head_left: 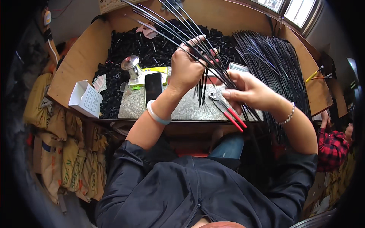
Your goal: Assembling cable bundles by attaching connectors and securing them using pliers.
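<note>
My left hand point(187, 65), raised above the bench, is closed around several long, thin black rods point(222, 74). They slant from the upper left down to the right, and their far ends fan apart. Lower on the same bundle, my right hand point(247, 89) grips the rods between thumb and fingers. A few shorter black rod ends hang down below my left hand. Beneath my right hand, cutting pliers point(232, 120) with red handles lie on the grey speckled board point(182, 108). A dark phone point(153, 86) lies beside my left forearm.
Small black parts point(163, 49) heap at the back and left. A pile of black rods point(277, 64) fills the right side. An open white box point(86, 99) and a metal container point(131, 67) stand at left. Wooden walls enclose the bench; someone in red plaid point(334, 150) is at right.
</note>
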`<control>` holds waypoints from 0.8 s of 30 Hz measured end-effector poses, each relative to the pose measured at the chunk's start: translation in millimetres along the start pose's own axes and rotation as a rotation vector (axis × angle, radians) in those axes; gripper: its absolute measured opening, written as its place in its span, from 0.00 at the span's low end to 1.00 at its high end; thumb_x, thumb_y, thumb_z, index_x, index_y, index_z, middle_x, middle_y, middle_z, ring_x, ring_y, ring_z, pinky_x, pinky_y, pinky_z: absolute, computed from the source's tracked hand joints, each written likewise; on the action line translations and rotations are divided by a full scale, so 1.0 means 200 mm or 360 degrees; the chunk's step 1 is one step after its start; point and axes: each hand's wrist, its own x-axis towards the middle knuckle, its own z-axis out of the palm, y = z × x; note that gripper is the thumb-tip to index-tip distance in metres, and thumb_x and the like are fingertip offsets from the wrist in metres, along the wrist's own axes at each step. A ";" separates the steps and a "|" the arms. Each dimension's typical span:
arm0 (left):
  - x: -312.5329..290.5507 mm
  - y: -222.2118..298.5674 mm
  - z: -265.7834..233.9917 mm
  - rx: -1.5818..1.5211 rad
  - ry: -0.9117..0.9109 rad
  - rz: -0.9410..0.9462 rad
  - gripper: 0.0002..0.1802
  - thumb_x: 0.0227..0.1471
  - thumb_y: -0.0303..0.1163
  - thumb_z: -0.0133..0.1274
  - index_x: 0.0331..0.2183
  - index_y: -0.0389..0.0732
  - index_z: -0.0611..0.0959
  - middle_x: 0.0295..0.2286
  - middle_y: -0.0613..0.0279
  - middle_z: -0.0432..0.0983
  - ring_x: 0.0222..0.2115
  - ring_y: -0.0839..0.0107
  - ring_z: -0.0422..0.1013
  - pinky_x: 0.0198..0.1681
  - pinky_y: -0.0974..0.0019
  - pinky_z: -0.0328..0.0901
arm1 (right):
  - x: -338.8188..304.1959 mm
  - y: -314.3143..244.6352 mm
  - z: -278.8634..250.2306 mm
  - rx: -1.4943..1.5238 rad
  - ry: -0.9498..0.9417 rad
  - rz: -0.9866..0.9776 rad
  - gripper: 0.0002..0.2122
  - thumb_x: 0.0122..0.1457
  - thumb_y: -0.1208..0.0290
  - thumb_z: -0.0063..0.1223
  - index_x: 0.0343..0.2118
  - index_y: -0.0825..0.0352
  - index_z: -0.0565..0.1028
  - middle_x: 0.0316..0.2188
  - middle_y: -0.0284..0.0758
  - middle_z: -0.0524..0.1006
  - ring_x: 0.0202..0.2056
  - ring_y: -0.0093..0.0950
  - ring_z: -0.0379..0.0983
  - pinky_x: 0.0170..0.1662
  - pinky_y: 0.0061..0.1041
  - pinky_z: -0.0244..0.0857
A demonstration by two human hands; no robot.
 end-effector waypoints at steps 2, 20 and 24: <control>0.00 -0.01 -0.09 0.0567 0.0002 0.0449 0.14 0.44 0.22 0.57 0.37 0.33 0.80 0.28 0.63 0.77 0.31 0.77 0.72 0.35 0.73 0.67 | -0.04 0.02 0.09 0.0204 0.0023 0.0022 0.15 0.60 0.71 0.44 0.48 0.70 0.62 0.15 0.27 0.67 0.14 0.15 0.63 0.17 0.14 0.58; -0.21 0.07 -0.13 -0.0262 -0.0256 -0.0178 0.18 0.45 0.14 0.43 0.42 0.27 0.75 0.36 0.53 0.77 0.37 0.69 0.73 0.42 0.69 0.68 | -0.15 0.23 0.32 0.0897 0.0377 0.0007 0.18 0.65 0.70 0.30 0.58 0.63 0.54 0.27 0.46 0.73 0.13 0.24 0.66 0.14 0.18 0.61; -0.23 0.08 -0.13 -0.0240 -0.0473 -0.0261 0.18 0.44 0.14 0.44 0.41 0.28 0.76 0.34 0.56 0.77 0.41 0.68 0.72 0.44 0.69 0.67 | -0.19 0.27 0.29 0.0798 0.0027 -0.0057 0.19 0.65 0.66 0.28 0.58 0.64 0.53 0.25 0.47 0.72 0.11 0.23 0.63 0.12 0.16 0.57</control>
